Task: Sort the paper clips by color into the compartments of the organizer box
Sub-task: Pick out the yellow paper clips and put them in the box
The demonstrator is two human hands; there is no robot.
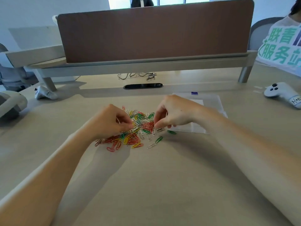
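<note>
Red, yellow, green and silver paper clips (135, 128) lie in one mixed heap on the pale table (162, 185), seen from the head camera, the only view. By the look of it the sorting has hardly begun. No colour has been gathered apart, and no coloured clip shows in the parts of the clear organizer box (211, 103) that can be seen. Much of the box is hidden behind the right hand (172, 115), so I cannot vouch for every compartment. Nearly the whole heap seems left to do.

The left hand (110, 123) has its fingers (125, 119) curled, the tips drawn together and dug into the near-left side of the heap, pinching at clips there. Which one they hold is too small to tell. The right thumb and forefinger come together at the heap's right edge, the fingertips (157, 123) just above a dark clip (160, 129). Whether a clip sits between them I cannot tell.

The heap lies between the two sets of fingertips and spreads nearer than them. A few strays, among them a green clip (171, 132), lie just right of the right fingertips. The box lies beyond and to the right of the right fingers.
</note>
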